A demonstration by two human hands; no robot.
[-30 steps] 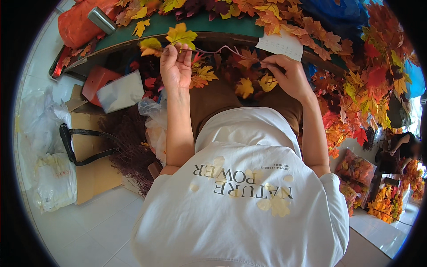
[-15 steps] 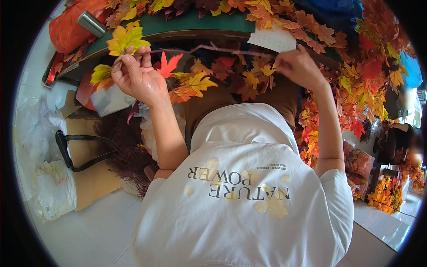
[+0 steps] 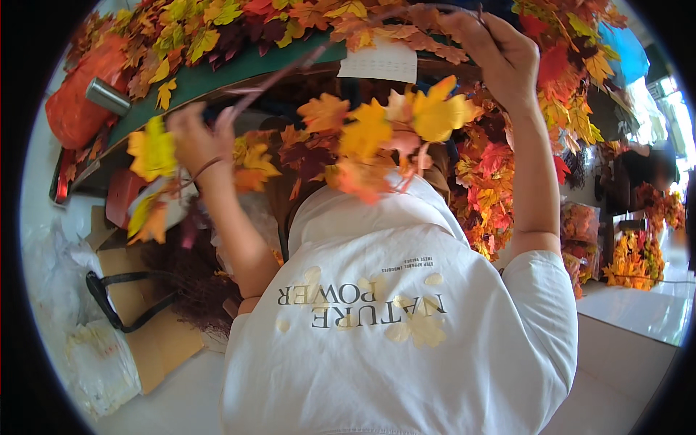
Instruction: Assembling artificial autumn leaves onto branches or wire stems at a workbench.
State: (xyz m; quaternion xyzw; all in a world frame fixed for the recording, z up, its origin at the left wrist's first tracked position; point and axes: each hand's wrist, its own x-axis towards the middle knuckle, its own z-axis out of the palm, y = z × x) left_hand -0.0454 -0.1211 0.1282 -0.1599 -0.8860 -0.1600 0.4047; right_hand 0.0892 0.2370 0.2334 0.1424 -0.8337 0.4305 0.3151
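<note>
**Across the upper frame, a leafy stem [image 3: 310, 58] now slants between two hands**

The right hand [image 3: 502, 59] has risen to the upper right, past the white paper [image 3: 380, 61] on the worktop [image 3: 210, 78], its grip apparently pinching the stem near one end. At centre left, the left hand [image 3: 199, 143] is blurred beside the stem's lower stretch; whether its grip is closed cannot be told. Orange and yellow leaves [image 3: 366, 132] have spread across the centre, before the lap and white shirt [image 3: 391, 362]. The stem therefore seems more drawn out, though its join to those leaves is unclear.
</note>
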